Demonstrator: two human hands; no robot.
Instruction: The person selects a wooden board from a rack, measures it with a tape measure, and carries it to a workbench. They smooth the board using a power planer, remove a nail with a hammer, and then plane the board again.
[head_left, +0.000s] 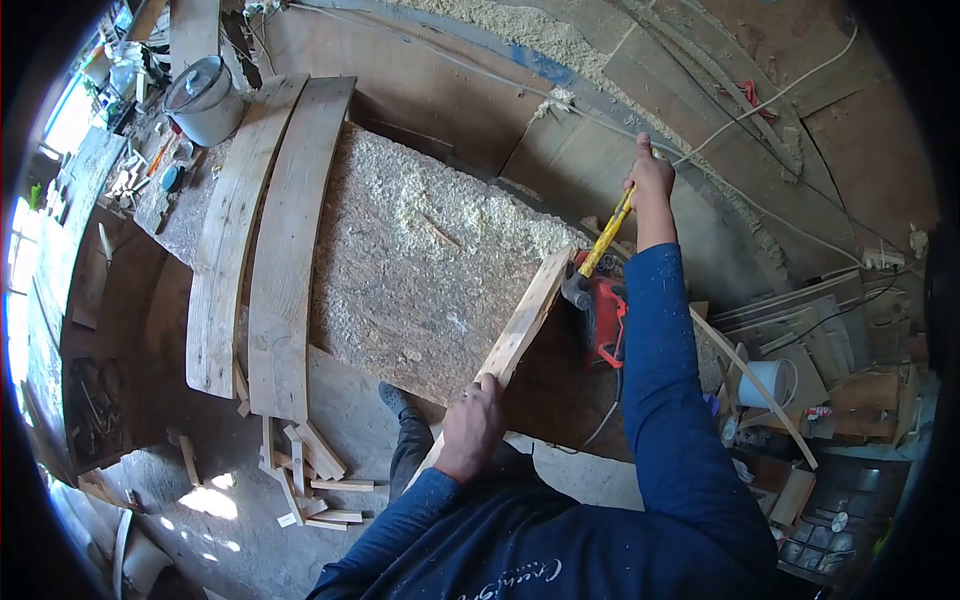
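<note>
My left hand [474, 427] is wrapped round a narrow wooden batten [528, 325], which slants from near my body up to the right edge of the bench. In my right hand [651, 178] is the yellow handle of a hammer [607, 237], gripped near its end. The hammer's metal head hangs beside the far end of the batten. Just right of that end, partly behind the hammer, sits a red power tool [606, 318]. Wood shavings cover the rough worktop [400, 270] to the left of the batten.
Two wide planks [290, 240] lie across the worktop's left side, near a lidded white bucket [205, 102]. Wood offcuts [310, 475] are piled on the floor. Another white bucket [768, 382] and stacked boards stand at right. A cable [775, 100] crosses the back.
</note>
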